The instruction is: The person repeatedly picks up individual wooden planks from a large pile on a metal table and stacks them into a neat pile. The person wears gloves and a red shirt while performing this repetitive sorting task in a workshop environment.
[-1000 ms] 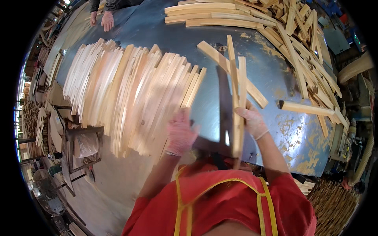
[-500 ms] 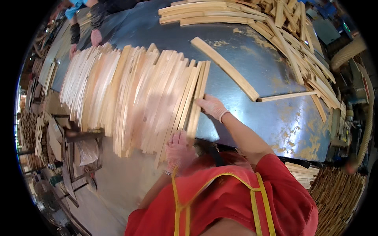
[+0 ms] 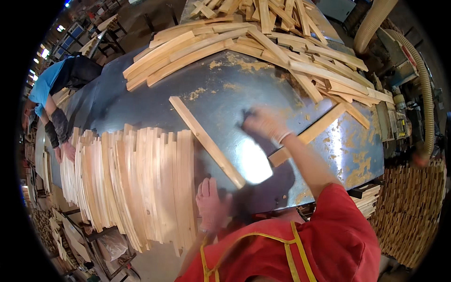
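Observation:
My left hand [image 3: 212, 203], in a pale pinkish work glove, is beside the right end of a long row of wooden strips [image 3: 155, 183] standing side by side. Its fingers are stretched out, and it grips nothing that I can see. Smeared by motion, my gloved right hand [image 3: 267, 123] is over the metal tabletop [image 3: 155, 105]; its fingers do not show clearly. One loose wooden strip [image 3: 206, 141] slants between the row and my right hand. A second loose strip [image 3: 307, 136] passes beneath or behind my right forearm.
A heap of wooden strips [image 3: 324, 70] covers the far right of the table. At the left, a co-worker's gloved hands [image 3: 66, 151] touch the row's far end. A ribbed hose [image 3: 428, 94] hangs at the right, above stacked wood [image 3: 411, 216].
My right hand has left the row's end and swung out over the table. The view has turned to the right. A wider gap separates the two loose strips.

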